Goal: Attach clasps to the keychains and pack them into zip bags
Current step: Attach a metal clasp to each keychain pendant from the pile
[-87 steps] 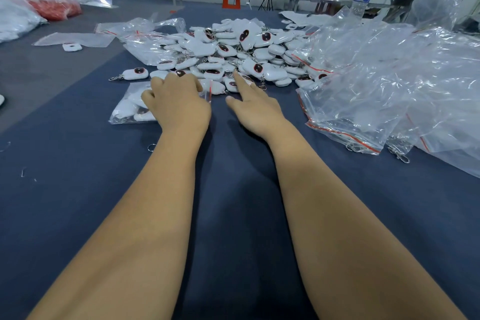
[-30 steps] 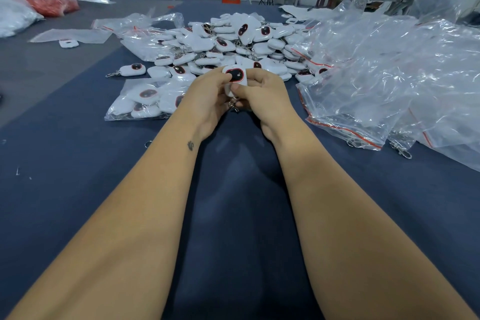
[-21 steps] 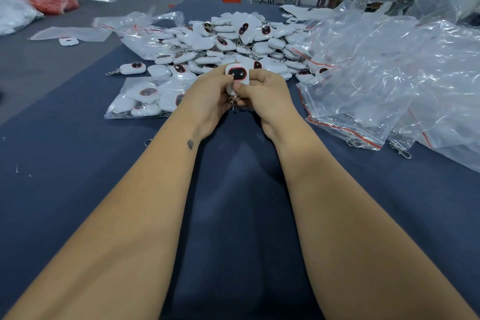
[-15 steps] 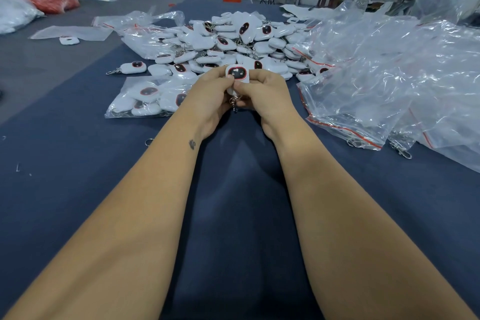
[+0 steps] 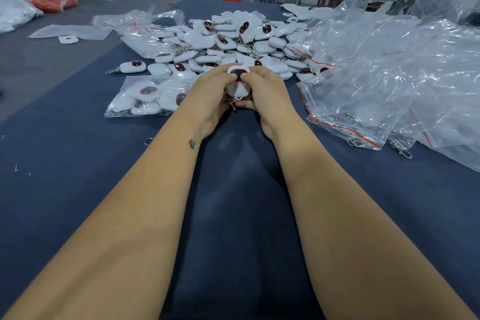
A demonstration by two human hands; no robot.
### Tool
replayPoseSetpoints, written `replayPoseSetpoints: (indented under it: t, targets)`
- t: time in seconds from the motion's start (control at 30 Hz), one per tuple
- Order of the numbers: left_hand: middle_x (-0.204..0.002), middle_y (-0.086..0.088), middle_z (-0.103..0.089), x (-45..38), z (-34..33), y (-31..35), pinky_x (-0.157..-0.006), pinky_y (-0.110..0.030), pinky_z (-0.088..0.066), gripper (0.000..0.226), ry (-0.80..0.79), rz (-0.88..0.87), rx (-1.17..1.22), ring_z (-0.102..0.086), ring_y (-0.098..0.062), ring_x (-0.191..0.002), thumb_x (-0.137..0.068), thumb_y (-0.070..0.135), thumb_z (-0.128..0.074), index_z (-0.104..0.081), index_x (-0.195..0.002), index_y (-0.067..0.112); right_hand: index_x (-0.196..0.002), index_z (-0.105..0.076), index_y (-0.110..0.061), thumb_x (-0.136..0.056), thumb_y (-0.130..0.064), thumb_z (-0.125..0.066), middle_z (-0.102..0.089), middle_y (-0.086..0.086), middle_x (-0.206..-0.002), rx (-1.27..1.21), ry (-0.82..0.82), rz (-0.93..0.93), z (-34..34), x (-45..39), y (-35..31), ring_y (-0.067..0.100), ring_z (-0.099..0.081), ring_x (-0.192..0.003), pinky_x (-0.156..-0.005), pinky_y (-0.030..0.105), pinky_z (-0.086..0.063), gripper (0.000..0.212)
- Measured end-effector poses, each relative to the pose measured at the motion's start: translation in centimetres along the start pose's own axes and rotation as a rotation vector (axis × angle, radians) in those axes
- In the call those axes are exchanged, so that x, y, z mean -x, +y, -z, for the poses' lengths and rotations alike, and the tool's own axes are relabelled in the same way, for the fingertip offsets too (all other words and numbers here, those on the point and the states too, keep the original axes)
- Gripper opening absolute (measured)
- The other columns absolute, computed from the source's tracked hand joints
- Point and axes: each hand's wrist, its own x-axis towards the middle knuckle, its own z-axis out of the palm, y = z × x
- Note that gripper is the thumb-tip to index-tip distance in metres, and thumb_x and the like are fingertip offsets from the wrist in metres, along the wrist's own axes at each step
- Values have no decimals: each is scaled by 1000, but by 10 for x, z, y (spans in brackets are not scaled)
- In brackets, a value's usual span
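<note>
Both hands, left hand [image 5: 207, 96] and right hand [image 5: 267, 93], pinch one small white plastic keychain [image 5: 238, 83]. It looks light, hard and smooth. Best held by its edges, leaving the dangling metal clasp [image 5: 232, 106] free.

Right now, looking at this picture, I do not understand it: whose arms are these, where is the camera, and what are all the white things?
There is no machine. A person wears the camera on the head, so you see their own arms. The left hand and right hand together hold one white keychain with a metal clasp hanging under it. Beyond lies a pile of keychains on the blue table. A filled zip bag lies left, empty zip bags right.
</note>
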Motion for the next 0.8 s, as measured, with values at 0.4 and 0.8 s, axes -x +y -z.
replayPoseSetpoints:
  t: [0.4,0.8]
  targets:
    - [-74,5,-70,2,-1,1,-62,-19,-53,33,30,0,-17,-65,-5,-64,-98,0,-41,-65,-118,9,-87,-65,-10,-90,-10,-57,-63,9,-81,-17,43,-6,-2,-1,0,20,-58,-75,-61,32,-51,9]
    - [-91,-9,-71,-1,-1,-1,-64,-25,-56,28,161,-45,-121,-69,-14,-72,-93,-2,-46,-67,-100,14,-84,-63,-7,-88,-1,-50,-59,9,-73,-40,11,-5,-1,3,-3,22,-55,-70,-65,35,-47,14]
